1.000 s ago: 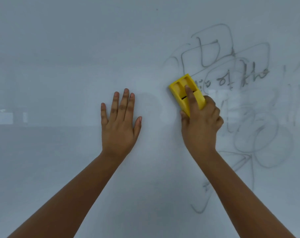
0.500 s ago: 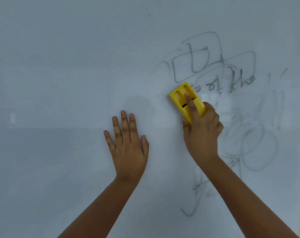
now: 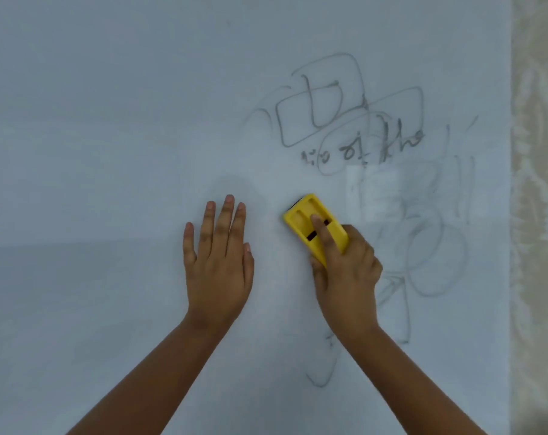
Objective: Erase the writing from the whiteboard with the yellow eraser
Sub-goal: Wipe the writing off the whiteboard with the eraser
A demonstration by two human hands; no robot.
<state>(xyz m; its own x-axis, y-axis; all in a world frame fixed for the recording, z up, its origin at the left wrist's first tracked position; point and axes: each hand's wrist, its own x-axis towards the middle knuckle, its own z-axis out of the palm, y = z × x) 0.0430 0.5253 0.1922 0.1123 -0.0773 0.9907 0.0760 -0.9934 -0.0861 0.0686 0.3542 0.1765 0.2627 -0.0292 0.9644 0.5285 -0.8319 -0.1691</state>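
Under the right hand's [image 3: 348, 277] fingers [image 3: 321, 230]: yellow eraser [image 3: 300, 218].

Yellow eraser [image 3: 310, 226] — grey scrawl [image 3: 351, 120], white whiteboard [image 3: 109, 120]

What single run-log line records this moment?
right hand: grips yellow eraser on whiteboard | left hand: flat on board | writing: remains, upper right
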